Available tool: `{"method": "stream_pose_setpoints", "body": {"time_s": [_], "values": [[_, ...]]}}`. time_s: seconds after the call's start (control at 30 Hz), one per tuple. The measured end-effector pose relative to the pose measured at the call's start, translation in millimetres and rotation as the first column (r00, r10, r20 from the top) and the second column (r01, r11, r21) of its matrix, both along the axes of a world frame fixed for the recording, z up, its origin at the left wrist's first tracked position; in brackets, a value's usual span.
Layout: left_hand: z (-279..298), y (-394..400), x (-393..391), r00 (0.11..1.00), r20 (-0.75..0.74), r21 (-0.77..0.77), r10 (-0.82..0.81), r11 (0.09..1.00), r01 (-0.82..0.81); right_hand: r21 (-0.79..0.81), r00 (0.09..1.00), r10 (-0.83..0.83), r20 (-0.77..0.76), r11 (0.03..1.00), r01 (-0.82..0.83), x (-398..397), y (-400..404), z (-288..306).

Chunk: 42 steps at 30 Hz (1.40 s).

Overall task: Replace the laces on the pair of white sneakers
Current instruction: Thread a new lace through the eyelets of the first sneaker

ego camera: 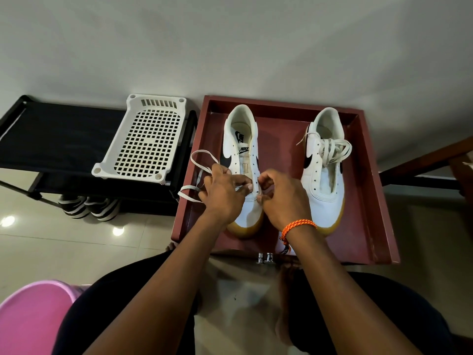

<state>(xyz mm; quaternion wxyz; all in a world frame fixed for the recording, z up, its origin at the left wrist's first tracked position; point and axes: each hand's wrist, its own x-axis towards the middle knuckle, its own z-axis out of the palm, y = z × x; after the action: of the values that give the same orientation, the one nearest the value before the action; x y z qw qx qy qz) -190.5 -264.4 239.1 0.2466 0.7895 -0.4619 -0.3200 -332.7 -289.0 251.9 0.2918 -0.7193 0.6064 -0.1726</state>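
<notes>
White leather, gum soles: two sneakers stand toes-toward-the-viewer in a dark red tray [368,175], which keeps the pair together at working height. The left sneaker [243,149], at the tray's 9 o'clock side, shows bare eyelets along most of its throat; the right sneaker [323,165], toward 3 o'clock, carries a loose lace [332,148] bunched over its tongue.

The left hand [221,192] pinches a white lace [198,172] at the lowest eyelets of the left sneaker, and the slack loops out past the tray wall toward 9 o'clock, kept clear of the eyelets so it cannot snag. The right hand [282,192], with an orange wristband [298,225], has its fingers curled at the opposite eyelet row; it probably steadies the flap or takes the lace tip, though the tip itself is hidden, so what it grasps cannot be told.

Judged from the empty upper eyelets, lacing of this sneaker is at its first row, and the other is not yet done.

A white basket [143,139] rests on a black rack [51,134] at 10 o'clock; a pink tub [33,316] sits at 7 o'clock.
</notes>
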Motion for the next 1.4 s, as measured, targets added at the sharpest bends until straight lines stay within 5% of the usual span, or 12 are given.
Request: {"method": "stream_pose_setpoints", "body": {"time_s": [0.43, 0.63, 0.97, 1.1, 1.17, 1.27, 1.4], "values": [[1.9, 2.4, -0.4, 0.999, 0.010, 0.009, -0.046, 0.999, 0.046, -0.075, 1.000, -0.002, -0.019, 0.997, 0.000, 1.9, 7.8, -3.8], [15.1, -1.2, -1.5, 0.981, 0.029, 0.063, -0.193, 0.980, 0.191, -0.131, 0.997, 0.010, -0.072, 0.991, -0.020, -1.4, 4.4, 2.0], [14.3, 0.8, 5.0, 0.925, 0.201, 0.029, -0.321, 0.946, 0.322, -0.060, 0.981, 0.035, -0.190, 0.997, -0.047, 0.2, 4.3, 14.6], [14.1, 2.2, 5.9, 0.910, 0.258, 0.033, -0.324, 0.945, 0.327, 0.022, 0.996, 0.032, -0.078, 0.999, -0.030, -0.8, -2.1, 7.2], [14.5, 2.5, 6.3, 0.901, 0.288, 0.044, -0.326, 0.944, 0.327, 0.142, 0.986, 0.003, 0.165, 0.989, -0.026, -5.2, -10.4, 8.1], [14.9, 1.9, 5.9, 0.886, 0.330, 0.048, -0.327, 0.943, 0.330, 0.262, 0.796, -0.005, 0.605, 0.946, -0.193, -10.8, -16.8, 22.9], [16.0, 2.5, 6.0, 0.883, 0.339, 0.059, -0.325, 0.944, 0.325, 0.348, 0.347, -0.216, 0.913, 0.857, -0.381, -12.1, -13.8, 46.9]]}}
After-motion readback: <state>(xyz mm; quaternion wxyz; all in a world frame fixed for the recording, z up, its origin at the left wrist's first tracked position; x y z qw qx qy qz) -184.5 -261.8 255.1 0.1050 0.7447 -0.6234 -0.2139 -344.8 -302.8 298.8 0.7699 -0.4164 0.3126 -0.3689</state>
